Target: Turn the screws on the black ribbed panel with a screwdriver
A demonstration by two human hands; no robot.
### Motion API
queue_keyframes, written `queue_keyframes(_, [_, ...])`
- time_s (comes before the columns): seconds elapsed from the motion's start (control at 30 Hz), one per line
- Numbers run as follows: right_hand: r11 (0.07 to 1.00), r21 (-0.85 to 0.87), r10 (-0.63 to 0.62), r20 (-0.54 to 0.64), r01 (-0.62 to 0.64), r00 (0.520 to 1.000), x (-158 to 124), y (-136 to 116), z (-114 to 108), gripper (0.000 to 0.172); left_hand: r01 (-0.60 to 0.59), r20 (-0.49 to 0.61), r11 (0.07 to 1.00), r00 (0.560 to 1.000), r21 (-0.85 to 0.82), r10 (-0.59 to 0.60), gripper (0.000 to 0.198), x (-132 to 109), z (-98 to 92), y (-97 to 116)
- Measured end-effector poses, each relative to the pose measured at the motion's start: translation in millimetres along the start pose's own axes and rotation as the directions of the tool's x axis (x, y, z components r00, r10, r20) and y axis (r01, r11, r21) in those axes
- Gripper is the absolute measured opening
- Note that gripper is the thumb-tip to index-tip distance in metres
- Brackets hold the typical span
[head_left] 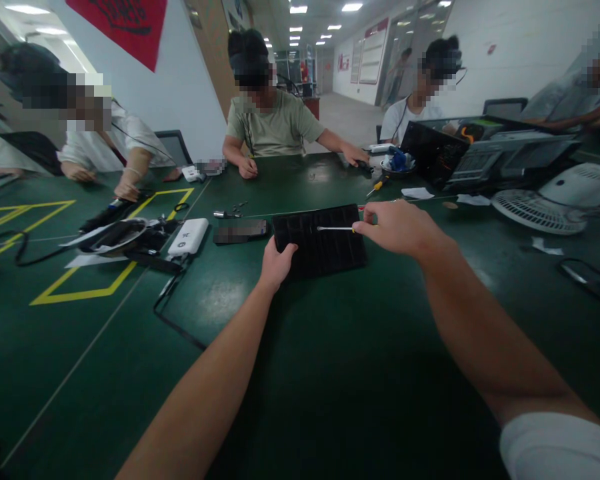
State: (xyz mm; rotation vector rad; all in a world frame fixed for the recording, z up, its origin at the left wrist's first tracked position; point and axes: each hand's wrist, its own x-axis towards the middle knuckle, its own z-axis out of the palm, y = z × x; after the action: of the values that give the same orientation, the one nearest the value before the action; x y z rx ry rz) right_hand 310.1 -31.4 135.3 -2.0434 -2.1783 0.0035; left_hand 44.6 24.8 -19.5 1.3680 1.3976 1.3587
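Note:
A flat black panel with a ribbed surface is tilted up over the green table. My left hand grips its left edge, thumb on the front face. My right hand is closed round the handle of a screwdriver, at the panel's upper right. The screwdriver's metal shaft points left across the front of the panel, its tip near the middle; whether the tip touches the surface is too small to tell.
Left of the panel lie a dark phone-like object, a white power bank and a bowl of parts. Beyond are a yellow screwdriver and a white fan. Several people sit around the green table.

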Motion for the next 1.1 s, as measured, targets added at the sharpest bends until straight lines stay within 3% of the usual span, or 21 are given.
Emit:
queue_keyframes(0.3, [0.999, -0.004, -0.039, -0.036, 0.039, 0.999, -2, 1, 1, 0.024, -0.002, -0.008, 1.000, 1.000, -0.008, 0.002, 0.029, -1, 0.9, 2])
queue_keyframes(0.57, [0.999, 0.016, -0.048, -0.123, 0.051, 0.991, -9, 2, -9, 0.023, 0.006, -0.018, 1.000, 1.000, 0.017, -0.006, 0.028, -1, 2.0, 5])
queue_keyframes(1.1, [1.000, -0.001, -0.017, -0.083, 0.017, 0.996, -4, 0, -2, 0.024, -0.002, -0.016, 1.000, 1.000, 0.008, 0.003, 0.030, -2, 1.7, 6])
